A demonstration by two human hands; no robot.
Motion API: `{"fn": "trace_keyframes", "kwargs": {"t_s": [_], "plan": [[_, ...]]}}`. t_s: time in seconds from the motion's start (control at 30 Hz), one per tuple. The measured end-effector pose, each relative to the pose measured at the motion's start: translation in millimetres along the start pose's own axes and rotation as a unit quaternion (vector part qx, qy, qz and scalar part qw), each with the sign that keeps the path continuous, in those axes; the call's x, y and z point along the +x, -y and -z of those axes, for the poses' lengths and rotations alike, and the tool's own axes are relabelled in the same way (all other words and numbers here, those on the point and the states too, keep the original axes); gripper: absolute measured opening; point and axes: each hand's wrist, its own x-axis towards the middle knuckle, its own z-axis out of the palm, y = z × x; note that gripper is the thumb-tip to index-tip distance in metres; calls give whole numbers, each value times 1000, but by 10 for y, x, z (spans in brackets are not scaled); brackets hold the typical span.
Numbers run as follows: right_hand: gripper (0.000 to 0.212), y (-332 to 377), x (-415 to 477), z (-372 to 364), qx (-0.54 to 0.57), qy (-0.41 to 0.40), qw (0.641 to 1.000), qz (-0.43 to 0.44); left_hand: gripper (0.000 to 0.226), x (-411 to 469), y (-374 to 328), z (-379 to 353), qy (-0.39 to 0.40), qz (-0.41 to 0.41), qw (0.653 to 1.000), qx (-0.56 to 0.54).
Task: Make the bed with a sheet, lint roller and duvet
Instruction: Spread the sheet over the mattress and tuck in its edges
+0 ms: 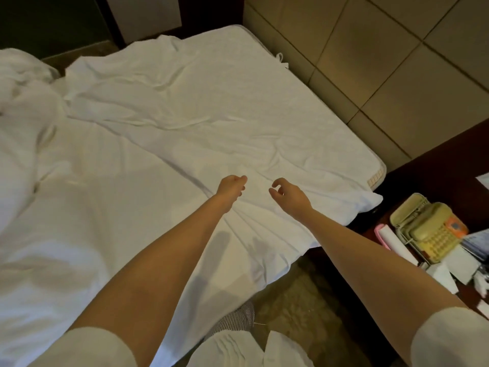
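Where the sheet (185, 107) lies wrinkled, the left hand (230, 187) and right hand (289, 194) hover apart. The right hand holds nothing, loosely curled; I cannot tell the left hand's grip.

1. A single view, worn on the person's head, looks forward and steeply down.
2. It faces the bed (330, 133), which fills the left and centre of the frame; a nightstand (436, 168) sits at the lower right.
3. It is close: both forearms (169, 260) enter from the bottom edge.
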Motion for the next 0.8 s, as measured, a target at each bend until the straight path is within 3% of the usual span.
{"fn": "trace_keyframes", "kwargs": {"t_s": [0.1,0.27,0.47,0.63,0.8], "plan": [[28,-12,377,77,5,-10,1000,-7,30,310,-189,-94,9,4,1000,17],[30,-260,879,81,-15,-16,999,-33,18,784,-348,-286,17,24,999,25],[28,-774,1390,252,-41,4,997,-58,11,1281,-453,-649,-13,123,989,-81],[27,-1198,2088,446,-48,28,998,-39,9,1838,-485,-1077,-30,152,984,-86],[37,-1688,2875,575,-68,47,996,-19,22,2509,-655,-1709,-56,167,982,-75]]}}
